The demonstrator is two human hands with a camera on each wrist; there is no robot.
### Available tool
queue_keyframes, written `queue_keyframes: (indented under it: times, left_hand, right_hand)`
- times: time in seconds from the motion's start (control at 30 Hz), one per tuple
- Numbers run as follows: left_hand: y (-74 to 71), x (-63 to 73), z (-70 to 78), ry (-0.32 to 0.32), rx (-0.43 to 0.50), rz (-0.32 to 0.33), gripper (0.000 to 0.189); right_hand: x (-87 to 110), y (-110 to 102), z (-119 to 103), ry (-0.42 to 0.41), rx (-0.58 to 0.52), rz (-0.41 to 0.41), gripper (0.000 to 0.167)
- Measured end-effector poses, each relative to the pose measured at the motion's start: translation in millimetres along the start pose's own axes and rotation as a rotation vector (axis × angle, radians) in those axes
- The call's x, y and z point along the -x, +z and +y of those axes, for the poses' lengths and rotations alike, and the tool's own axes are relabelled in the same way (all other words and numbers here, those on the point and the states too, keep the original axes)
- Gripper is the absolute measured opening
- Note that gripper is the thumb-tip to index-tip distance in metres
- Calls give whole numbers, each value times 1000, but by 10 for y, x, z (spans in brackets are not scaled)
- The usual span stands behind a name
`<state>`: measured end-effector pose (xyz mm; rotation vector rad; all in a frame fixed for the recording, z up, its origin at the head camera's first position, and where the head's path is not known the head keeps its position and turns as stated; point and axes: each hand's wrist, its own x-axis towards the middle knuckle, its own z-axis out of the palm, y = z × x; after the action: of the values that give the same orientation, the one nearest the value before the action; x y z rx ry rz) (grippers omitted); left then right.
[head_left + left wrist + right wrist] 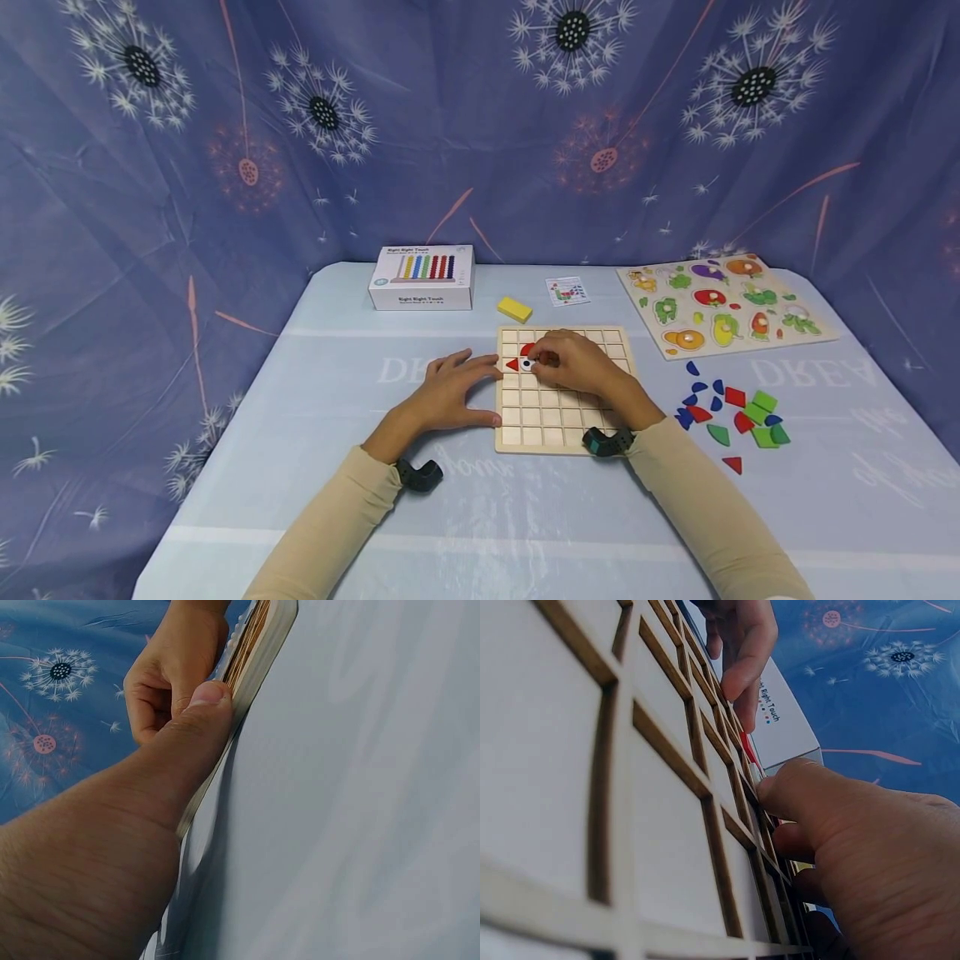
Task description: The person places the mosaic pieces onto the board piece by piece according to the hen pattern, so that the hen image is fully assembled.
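Observation:
A wooden grid board (532, 417) lies on the table. Along its left edge rests my left hand (450, 396), fingers and thumb spread apart; in the left wrist view the thumb (187, 739) touches the board's side. My right hand (573, 360) is over the upper part of the grid with curled fingers, pinching a white square piece with a black dot (527, 365) at its cell. Left of that piece sits a red triangle (513, 364), and a red curved piece (527, 350) lies just above it. In the right wrist view, my right hand (877, 832) hides most of the piece.
Loose blue, red and green pieces (759, 408) lie right of the board. Behind are a vegetable puzzle board (652, 337), a pattern card (567, 292), a yellow block (514, 309) and a white box (422, 296). A flowered curtain (450, 125) hangs beyond the table.

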<state>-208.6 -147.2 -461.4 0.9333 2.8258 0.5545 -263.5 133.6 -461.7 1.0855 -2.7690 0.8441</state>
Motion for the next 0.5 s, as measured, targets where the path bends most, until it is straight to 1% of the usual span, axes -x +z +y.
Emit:
queue_keyframes:
  times: [0.17,0.33,0.43,0.5]
  left_hand:
    - [8,-4,-8,5,2,2,73]
    - [1,-13,-2,6,-1,10,72]
    - [-6,-15,2,9,2,14,72]
    - [-4,-11,3,9,5,15,72]
  right_hand:
    - [2,-9,-2,-31,-3,1,15]
    - [15,-37,10,-62,-50,-5,16]
    - [65,-80,34,-70,-74,-1,13]
    - [131,-136,54,-85,-85,10,12]
